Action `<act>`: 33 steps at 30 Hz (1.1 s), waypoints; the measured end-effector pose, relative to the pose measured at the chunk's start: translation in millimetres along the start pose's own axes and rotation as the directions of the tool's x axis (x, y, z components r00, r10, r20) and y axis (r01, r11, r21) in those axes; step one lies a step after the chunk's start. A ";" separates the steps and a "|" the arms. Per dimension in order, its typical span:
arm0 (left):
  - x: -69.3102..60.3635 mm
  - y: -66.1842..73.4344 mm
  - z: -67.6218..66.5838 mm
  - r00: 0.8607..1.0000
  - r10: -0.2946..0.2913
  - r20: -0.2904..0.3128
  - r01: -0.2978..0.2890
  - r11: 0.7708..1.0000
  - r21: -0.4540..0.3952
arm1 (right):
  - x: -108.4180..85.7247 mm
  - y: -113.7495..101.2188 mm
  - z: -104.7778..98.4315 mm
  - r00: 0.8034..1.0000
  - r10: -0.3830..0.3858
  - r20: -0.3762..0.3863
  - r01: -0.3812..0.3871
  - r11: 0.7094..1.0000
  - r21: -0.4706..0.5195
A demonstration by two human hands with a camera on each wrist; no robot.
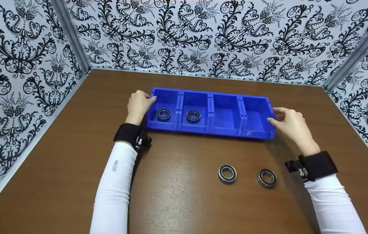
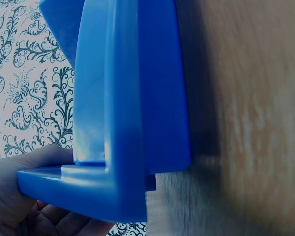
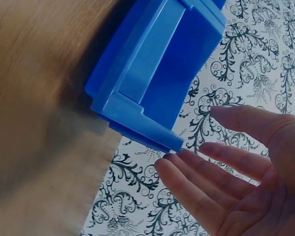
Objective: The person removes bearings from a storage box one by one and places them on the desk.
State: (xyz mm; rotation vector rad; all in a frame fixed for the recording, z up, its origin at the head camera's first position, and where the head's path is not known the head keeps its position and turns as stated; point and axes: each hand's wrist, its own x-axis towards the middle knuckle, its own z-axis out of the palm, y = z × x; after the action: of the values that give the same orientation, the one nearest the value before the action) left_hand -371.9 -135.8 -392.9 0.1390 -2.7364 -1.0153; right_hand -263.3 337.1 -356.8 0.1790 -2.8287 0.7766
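Observation:
A blue four-compartment bin [image 1: 226, 131] stands on the brown table. My left hand [image 1: 138, 104] grips its left end wall, thumb inside and fingers outside; the left wrist view shows the thumb and fingers [image 2: 64, 223] on either side of the blue wall [image 2: 88, 194]. At the bin's right end, my right hand [image 1: 291, 125] is spread with its thumb apart from the wall. In the right wrist view the fingertips [image 3: 169, 164] lie close to the wall's edge; contact cannot be told. One bearing [image 1: 163, 119] lies in the leftmost compartment, another bearing [image 1: 193, 121] in the second.
Two more metal bearings lie on the table in front of the bin: one bearing [image 1: 219, 174] nearer the middle, the other bearing [image 1: 260, 178] farther right. Patterned wall panels [image 1: 184, 39] with grey frame posts [image 1: 70, 35] border the table [image 1: 73, 162] at the back and sides.

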 end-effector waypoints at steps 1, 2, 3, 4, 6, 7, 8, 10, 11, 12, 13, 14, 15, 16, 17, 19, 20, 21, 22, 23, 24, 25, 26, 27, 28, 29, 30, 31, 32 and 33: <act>0.0 0.0 0.2 1.000 0.001 -0.002 -0.001 1.000 0.001 | 0.6 1.1 0.5 1.000 0.003 0.002 -0.003 1.000 -0.002; 0.0 0.1 0.4 1.000 0.002 -0.004 -0.002 1.000 0.003 | 1.1 2.2 1.0 1.000 0.006 0.003 -0.006 1.000 -0.005; 0.0 0.1 0.6 1.000 0.003 -0.004 -0.003 1.000 0.005 | 1.7 3.2 1.5 1.000 0.009 0.005 -0.009 1.000 -0.004; 0.0 0.0 0.7 1.000 0.002 -0.004 -0.002 1.000 0.002 | 2.3 4.2 2.1 1.000 0.013 0.007 -0.013 1.000 0.002; 0.0 -0.2 0.9 1.000 -0.001 -0.002 0.001 1.000 -0.002 | 3.5 6.2 3.4 1.000 0.022 0.013 -0.022 1.000 0.011; 0.0 -0.4 0.9 1.000 -0.003 -0.001 0.003 1.000 -0.004 | 4.1 7.2 4.1 0.999 0.028 0.017 -0.028 0.999 0.016; 0.0 -0.6 1.0 1.000 -0.003 0.000 0.003 1.000 -0.004 | 4.7 8.5 4.8 0.999 0.033 0.021 -0.034 0.999 0.022; 0.0 -1.0 1.0 1.000 -0.005 -0.001 0.005 1.000 -0.005 | 6.2 10.9 6.3 0.998 0.047 0.032 -0.048 0.998 0.036; -0.1 -1.1 1.0 1.000 -0.007 0.000 0.007 1.000 -0.007 | 7.1 12.6 7.1 0.998 0.051 0.037 -0.052 0.998 0.038; -0.1 -1.2 1.1 1.000 -0.005 0.001 0.005 1.000 -0.005 | 7.9 14.5 7.8 0.998 0.055 0.043 -0.057 0.998 0.041; -0.4 -1.1 1.0 1.000 -0.005 0.002 0.005 1.000 -0.005 | 8.7 16.3 8.5 0.997 0.057 0.046 -0.059 0.997 0.043; -0.6 -0.9 0.9 1.000 -0.005 0.002 0.005 1.000 -0.007 | 9.5 18.0 9.3 0.997 0.058 0.050 -0.061 0.997 0.048; -0.8 -0.7 0.8 1.000 -0.006 0.003 0.006 1.000 -0.010 | 10.3 19.7 10.0 0.997 0.059 0.054 -0.062 0.997 0.053; -1.1 -0.4 0.7 1.000 -0.007 0.006 0.007 1.000 -0.012 | 11.0 21.4 10.7 0.997 0.058 0.057 -0.062 0.996 0.057; -1.3 -0.1 0.5 1.000 -0.007 0.007 0.007 1.000 -0.012 | 11.9 23.3 11.6 0.997 0.057 0.058 -0.061 0.996 0.061; -1.6 0.4 0.2 1.000 -0.012 0.010 0.012 1.000 -0.012 | 13.7 25.8 13.5 0.996 0.057 0.065 -0.062 0.995 0.075; -1.7 0.6 0.1 1.000 -0.013 0.011 0.013 1.000 -0.011 | 14.7 27.0 14.5 0.996 0.058 0.068 -0.064 0.995 0.081; -1.6 0.8 0.1 1.000 -0.015 0.012 0.015 1.000 -0.010 | 15.7 28.3 15.4 0.996 0.060 0.073 -0.066 0.994 0.083; -1.7 1.0 0.1 1.000 -0.015 0.013 0.015 1.000 -0.009 | 16.7 29.5 16.2 0.995 0.061 0.078 -0.068 0.994 0.085; -1.6 0.9 0.1 1.000 -0.016 0.014 0.017 1.000 -0.008 | 17.7 30.7 16.9 0.994 0.064 0.083 -0.071 0.994 0.087; -1.5 1.0 0.2 1.000 -0.018 0.016 0.018 1.000 -0.008 | 18.7 31.6 17.3 0.993 0.068 0.092 -0.076 0.993 0.088; -1.5 1.1 0.2 1.000 -0.018 0.016 0.018 1.000 -0.008 | 19.6 32.4 17.4 0.992 0.072 0.101 -0.081 0.993 0.087; -1.5 1.1 0.3 1.000 -0.019 0.017 0.019 1.000 -0.010 | 20.3 33.1 17.3 0.991 0.076 0.112 -0.086 0.992 0.087; -1.2 1.0 0.5 1.000 -0.017 0.015 0.017 1.000 -0.010 | 21.0 33.8 17.1 0.990 0.078 0.121 -0.089 0.992 0.087; -1.1 0.9 0.4 1.000 -0.015 0.014 0.015 1.000 -0.009 | 21.8 34.3 17.0 0.988 0.080 0.131 -0.092 0.992 0.089; -1.0 0.8 0.3 1.000 -0.014 0.012 0.014 1.000 -0.008 | 22.6 34.8 16.9 0.987 0.081 0.142 -0.094 0.992 0.090; -0.9 0.6 0.3 1.000 -0.012 0.010 0.012 1.000 -0.008 | 23.2 35.1 16.7 0.985 0.080 0.153 -0.095 0.991 0.091; -0.8 0.4 0.2 1.000 -0.010 0.009 0.010 1.000 -0.008 | 23.7 35.6 16.7 0.984 0.078 0.162 -0.094 0.991 0.092; -0.6 0.2 0.1 1.000 -0.007 0.009 0.007 1.000 -0.008 | 24.4 36.3 16.7 0.983 0.076 0.168 -0.092 0.991 0.092; -0.5 -0.1 0.0 1.000 -0.005 0.008 0.005 1.000 -0.008 | 25.0 36.9 16.9 0.982 0.073 0.174 -0.090 0.992 0.092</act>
State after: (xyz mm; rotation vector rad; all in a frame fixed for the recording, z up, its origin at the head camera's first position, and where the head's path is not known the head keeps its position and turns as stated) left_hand -371.4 -135.8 -393.0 0.1402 -2.7402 -1.0304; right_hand -296.6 358.4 -383.5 0.1518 -2.9758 0.9648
